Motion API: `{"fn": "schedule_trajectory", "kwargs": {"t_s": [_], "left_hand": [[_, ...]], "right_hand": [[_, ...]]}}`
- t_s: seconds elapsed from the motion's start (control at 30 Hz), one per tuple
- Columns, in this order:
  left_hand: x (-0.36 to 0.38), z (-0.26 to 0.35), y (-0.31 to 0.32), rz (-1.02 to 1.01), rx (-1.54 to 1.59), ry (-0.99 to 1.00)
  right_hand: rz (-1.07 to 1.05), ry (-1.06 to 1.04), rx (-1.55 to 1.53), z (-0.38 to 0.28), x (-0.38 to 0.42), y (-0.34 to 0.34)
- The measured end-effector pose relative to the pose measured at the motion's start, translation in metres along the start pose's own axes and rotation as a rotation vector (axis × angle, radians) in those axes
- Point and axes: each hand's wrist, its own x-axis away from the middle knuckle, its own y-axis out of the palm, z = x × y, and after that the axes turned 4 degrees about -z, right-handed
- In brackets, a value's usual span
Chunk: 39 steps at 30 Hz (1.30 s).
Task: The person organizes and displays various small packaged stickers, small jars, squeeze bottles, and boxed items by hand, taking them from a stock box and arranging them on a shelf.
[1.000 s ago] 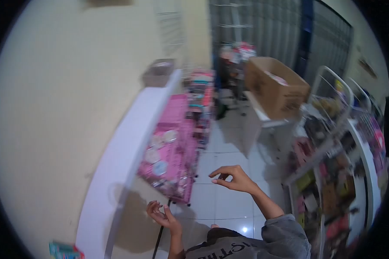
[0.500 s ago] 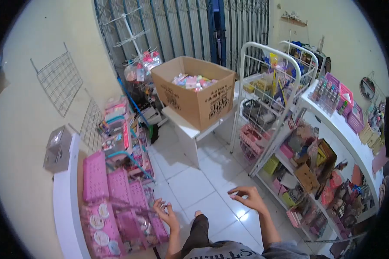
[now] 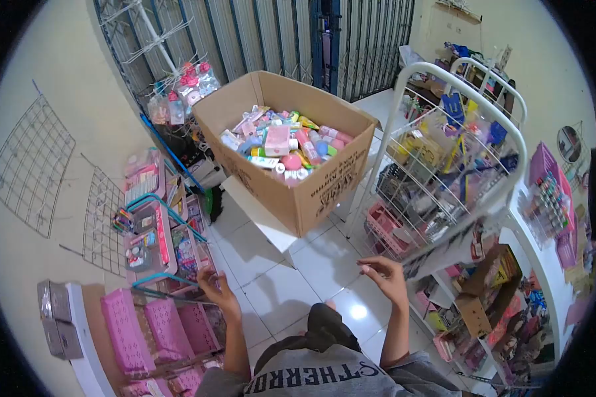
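Observation:
Both hands are raised in front of the body, short of a large open cardboard box [image 3: 324,192]. Small bottles, tubes and packets [image 3: 278,141] fill the box, which rests on a white table [image 3: 261,221]. My left hand [image 3: 220,291] is beside the pink baskets, its fingers apart and nothing in it. On the right, my right hand [image 3: 385,274] hovers over the tiled floor, thumb and fingers apart, also holding nothing. Neither hand touches the box.
Pink baskets [image 3: 127,331] and a tiered rack of goods [image 3: 159,231] stand on the left. To the right are a white wire rack [image 3: 437,159] and shelves with mixed items [image 3: 490,291]. A metal folding gate [image 3: 265,40] is behind the box.
The box now looks nearer and more of its contents show. The pink baskets have shifted lower in view. Both hands stay raised and empty, my left hand further left in view.

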Motion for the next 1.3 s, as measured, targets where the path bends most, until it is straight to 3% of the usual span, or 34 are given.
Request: {"fn": "schedule_trajectory", "kwargs": {"t_s": [0.17,0.33,0.5,0.63,0.7,0.77,0.9,0.97,1.07,1.13,1.2,1.3], "left_hand": [[-0.051,-0.008,0.082,0.03,-0.015,0.017],[-0.128,0.033,0.146,0.135,-0.108,0.12],[-0.19,0.035,0.195,0.257,-0.099,0.198],[-0.208,0.027,0.227,0.196,-0.042,0.163],[-0.221,0.023,0.24,0.169,-0.03,0.145],[-0.238,0.024,0.252,0.053,0.001,0.18],[-0.282,0.031,0.288,-0.054,0.086,0.205],[-0.309,0.026,0.297,-0.313,-0.146,0.295],[-0.332,0.027,0.325,-0.465,-0.187,0.229],[-0.348,0.011,0.347,-0.63,-0.282,0.253],[-0.355,-0.012,0.372,-0.809,-0.344,0.183],[-0.354,-0.085,0.403,-1.074,-0.697,0.042]], "right_hand": [[-0.02,0.05,-0.09,0.013,-0.099,-0.025],[0.012,-0.073,-0.107,-0.022,-0.207,-0.049],[-0.025,-0.217,-0.04,-0.047,-0.299,-0.067],[-0.075,-0.207,0.038,-0.06,-0.358,-0.064],[-0.124,-0.329,0.117,-0.069,-0.384,-0.061],[-0.169,-0.312,0.171,-0.087,-0.406,-0.06],[-0.316,-0.515,0.405,-0.119,-0.438,-0.053],[-0.365,-0.575,0.447,-0.126,-0.449,-0.048],[-0.477,-0.609,0.602,-0.132,-0.471,-0.041],[-0.601,-0.642,0.703,-0.125,-0.495,-0.031],[-0.641,-0.545,0.769,-0.103,-0.524,-0.014],[-0.603,-0.458,0.921,-0.04,-0.562,0.02]]}}
